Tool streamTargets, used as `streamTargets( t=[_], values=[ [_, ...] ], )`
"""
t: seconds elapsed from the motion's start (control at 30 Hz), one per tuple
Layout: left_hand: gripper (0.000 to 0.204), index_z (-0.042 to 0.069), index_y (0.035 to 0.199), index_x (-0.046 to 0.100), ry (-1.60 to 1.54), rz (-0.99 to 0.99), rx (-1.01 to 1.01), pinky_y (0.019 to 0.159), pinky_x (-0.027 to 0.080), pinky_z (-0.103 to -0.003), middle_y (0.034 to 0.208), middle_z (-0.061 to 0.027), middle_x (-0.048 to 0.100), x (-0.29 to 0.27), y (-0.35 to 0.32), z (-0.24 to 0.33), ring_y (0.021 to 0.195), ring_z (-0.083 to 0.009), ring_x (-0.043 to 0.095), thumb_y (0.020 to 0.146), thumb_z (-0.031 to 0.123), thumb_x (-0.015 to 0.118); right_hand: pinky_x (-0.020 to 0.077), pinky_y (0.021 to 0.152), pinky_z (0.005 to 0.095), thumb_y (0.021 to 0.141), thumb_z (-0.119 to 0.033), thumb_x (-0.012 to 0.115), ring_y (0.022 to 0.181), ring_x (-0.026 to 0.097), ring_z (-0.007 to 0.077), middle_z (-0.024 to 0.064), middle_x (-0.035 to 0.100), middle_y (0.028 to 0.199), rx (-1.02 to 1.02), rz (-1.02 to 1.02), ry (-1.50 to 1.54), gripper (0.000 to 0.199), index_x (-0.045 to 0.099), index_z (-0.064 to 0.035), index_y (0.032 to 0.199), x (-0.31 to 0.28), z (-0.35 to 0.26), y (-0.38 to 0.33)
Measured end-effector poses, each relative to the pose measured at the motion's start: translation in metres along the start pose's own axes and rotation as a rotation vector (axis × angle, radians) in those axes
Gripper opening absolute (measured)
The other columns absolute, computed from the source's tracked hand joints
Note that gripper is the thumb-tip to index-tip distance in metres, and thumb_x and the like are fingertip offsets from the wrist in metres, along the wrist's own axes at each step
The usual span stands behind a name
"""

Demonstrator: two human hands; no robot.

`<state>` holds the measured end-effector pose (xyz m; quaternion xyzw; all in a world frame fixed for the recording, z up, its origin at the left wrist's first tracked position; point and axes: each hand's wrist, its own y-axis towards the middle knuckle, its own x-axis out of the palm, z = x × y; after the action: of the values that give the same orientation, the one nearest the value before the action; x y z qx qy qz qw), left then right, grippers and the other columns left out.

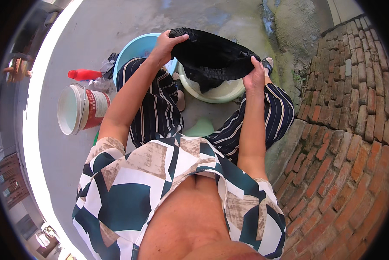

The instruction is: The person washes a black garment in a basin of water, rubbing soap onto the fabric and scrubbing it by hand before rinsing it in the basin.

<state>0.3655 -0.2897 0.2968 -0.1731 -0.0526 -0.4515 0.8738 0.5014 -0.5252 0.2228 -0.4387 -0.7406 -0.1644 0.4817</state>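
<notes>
A black garment (211, 51) with a gathered elastic waistband is stretched out in front of me, held by both hands. My left hand (164, 47) is closed on its left end, the thumb lying over the band. The right end is pinched in my right hand (254, 76), lower and nearer to me. Below the garment stands a pale green basin (235, 93), and part of the black cloth hangs down over it. The garment hides most of what is in that basin.
A light blue basin (126, 52) stands beyond my left knee. To its left are a red bottle (85, 74), some crumpled plastic (100, 83) and a tipped white bucket (69, 108). A pale green seat (200, 128) shows between my legs. Brickwork (328, 169) lies on the right.
</notes>
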Motion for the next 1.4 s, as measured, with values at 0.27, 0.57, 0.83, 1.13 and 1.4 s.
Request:
streamTargets(
  t=[0.27, 0.57, 0.83, 1.13, 1.4],
  values=[
    [0.039, -0.004, 0.089, 0.047, 0.243, 0.064, 0.11, 0.06, 0.049, -0.027, 0.078, -0.0127, 0.059, -0.02, 0.022, -0.016, 0.069, -0.0169, 0.059, 0.065, 0.012, 0.074, 0.0467, 0.075, 0.0297, 0.073, 0.003, 0.061, 0.077, 0.057, 0.0172, 0.0054, 0.057, 0.085, -0.254, -0.097, -0.468, 0.022, 0.047, -0.0035, 0.089, 0.065, -0.072, 0.002],
    [0.034, -0.004, 0.088, 0.046, 0.921, 0.629, 0.516, 0.071, 0.044, -0.04, 0.088, -0.022, 0.054, -0.035, 0.034, -0.044, 0.086, -0.0366, 0.053, 0.062, 0.012, 0.063, 0.0379, 0.055, 0.0205, 0.065, 0.002, 0.058, 0.057, 0.041, 0.0082, -0.0021, 0.045, 0.066, -0.798, 0.158, -1.414, 0.016, 0.048, -0.0048, 0.076, 0.072, -0.084, 0.009],
    [0.059, 0.004, 0.112, 0.04, 0.982, -0.032, 0.271, 0.077, 0.043, -0.037, 0.099, -0.0204, 0.055, -0.028, 0.023, -0.062, 0.091, -0.035, 0.054, 0.061, 0.015, 0.068, 0.0457, 0.074, 0.0497, 0.08, -0.026, 0.046, 0.092, 0.052, 0.0293, 0.0126, 0.051, 0.101, -0.11, 0.335, -0.969, 0.029, 0.049, -0.0053, 0.099, 0.087, -0.061, 0.001],
    [0.065, -0.005, 0.094, 0.053, 0.899, -0.443, -0.07, 0.072, 0.041, -0.032, 0.09, -0.0165, 0.056, -0.014, 0.018, -0.095, 0.086, -0.0264, 0.054, 0.061, 0.048, 0.07, 0.0378, 0.086, 0.052, 0.083, -0.034, 0.034, 0.099, 0.051, 0.0342, 0.0154, 0.055, 0.105, 0.266, 0.058, -0.314, 0.041, 0.053, -0.0034, 0.102, 0.091, -0.043, -0.023],
    [0.065, 0.001, 0.111, 0.05, 0.729, -0.773, 0.053, 0.088, 0.038, -0.033, 0.108, -0.0184, 0.053, 0.018, -0.011, -0.087, 0.102, -0.026, 0.049, 0.066, 0.043, 0.068, 0.0387, 0.085, 0.0502, 0.083, -0.034, 0.034, 0.096, 0.052, 0.0305, 0.0135, 0.056, 0.103, 0.176, -0.011, -0.197, 0.041, 0.053, -0.0029, 0.103, 0.134, -0.046, -0.039]
  ],
)
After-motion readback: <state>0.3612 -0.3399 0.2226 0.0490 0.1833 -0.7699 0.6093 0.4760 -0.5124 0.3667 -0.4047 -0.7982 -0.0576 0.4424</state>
